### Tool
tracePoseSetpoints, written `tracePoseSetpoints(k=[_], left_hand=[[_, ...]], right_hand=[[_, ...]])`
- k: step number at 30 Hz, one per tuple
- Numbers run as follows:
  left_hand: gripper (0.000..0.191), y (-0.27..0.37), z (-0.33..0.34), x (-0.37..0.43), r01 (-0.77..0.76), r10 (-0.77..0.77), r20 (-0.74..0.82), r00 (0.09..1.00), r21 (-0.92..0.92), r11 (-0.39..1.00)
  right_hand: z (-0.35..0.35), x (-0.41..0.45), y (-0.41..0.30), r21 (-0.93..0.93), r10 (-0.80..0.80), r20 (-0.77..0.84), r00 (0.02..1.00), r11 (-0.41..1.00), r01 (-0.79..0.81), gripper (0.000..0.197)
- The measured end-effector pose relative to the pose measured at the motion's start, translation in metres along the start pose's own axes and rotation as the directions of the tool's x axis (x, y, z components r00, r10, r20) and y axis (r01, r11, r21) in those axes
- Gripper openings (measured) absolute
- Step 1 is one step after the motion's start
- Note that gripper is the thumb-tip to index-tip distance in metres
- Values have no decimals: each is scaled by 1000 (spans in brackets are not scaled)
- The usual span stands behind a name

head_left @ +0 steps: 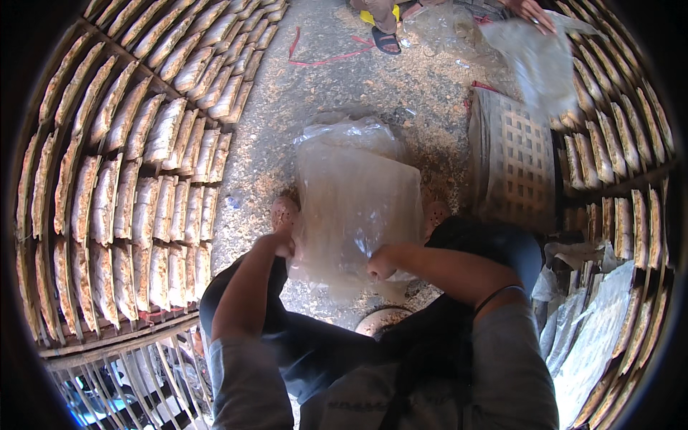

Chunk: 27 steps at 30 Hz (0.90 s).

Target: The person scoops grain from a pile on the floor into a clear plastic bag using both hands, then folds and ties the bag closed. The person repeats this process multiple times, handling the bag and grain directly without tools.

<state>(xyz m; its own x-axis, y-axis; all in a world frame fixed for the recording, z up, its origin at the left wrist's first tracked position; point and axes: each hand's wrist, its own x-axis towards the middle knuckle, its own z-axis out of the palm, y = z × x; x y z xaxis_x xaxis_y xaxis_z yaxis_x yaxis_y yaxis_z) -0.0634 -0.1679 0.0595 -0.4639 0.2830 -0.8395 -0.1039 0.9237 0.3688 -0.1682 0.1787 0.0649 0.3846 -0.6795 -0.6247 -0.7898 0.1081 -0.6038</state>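
In front of me lies a stack of cloudy, translucent plastic sheets [355, 204], low between my feet. At its near left edge is my left hand [285, 246], with the fingers bent and partly hidden by the arm; whether it grips the sheet I cannot tell. My right hand [380, 263] is closed on the near right part of the top plastic sheet, which creases beside the fingers. The far end of the stack shows folded, shiny plastic.
Racks of narrow trays [123, 209] rise on the left, more [607, 140] on the right. A lattice panel under plastic [521, 156] stands at right. Beyond, another person's hand [529, 13] holds a plastic sheet [543, 64]; their sandalled foot [386, 42] and red strips [328, 60] are nearby.
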Motion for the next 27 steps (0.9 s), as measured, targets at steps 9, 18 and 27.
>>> tracePoseSetpoints(k=[9,18,27], left_hand=[[43,29,15,72,681,-171,860,480,-243,691],[48,-50,-115,143,-114,-379,-771,511,-498,859],[56,-22,-140,236,-82,-612,-600,515,-746,661]], right_hand=[[38,9,135,513,633,-124,764,700,-497,37],[8,-50,287,940,928,-325,-179,297,-167,53],[27,-9,318,970,989,151,-4,-147,194,50]])
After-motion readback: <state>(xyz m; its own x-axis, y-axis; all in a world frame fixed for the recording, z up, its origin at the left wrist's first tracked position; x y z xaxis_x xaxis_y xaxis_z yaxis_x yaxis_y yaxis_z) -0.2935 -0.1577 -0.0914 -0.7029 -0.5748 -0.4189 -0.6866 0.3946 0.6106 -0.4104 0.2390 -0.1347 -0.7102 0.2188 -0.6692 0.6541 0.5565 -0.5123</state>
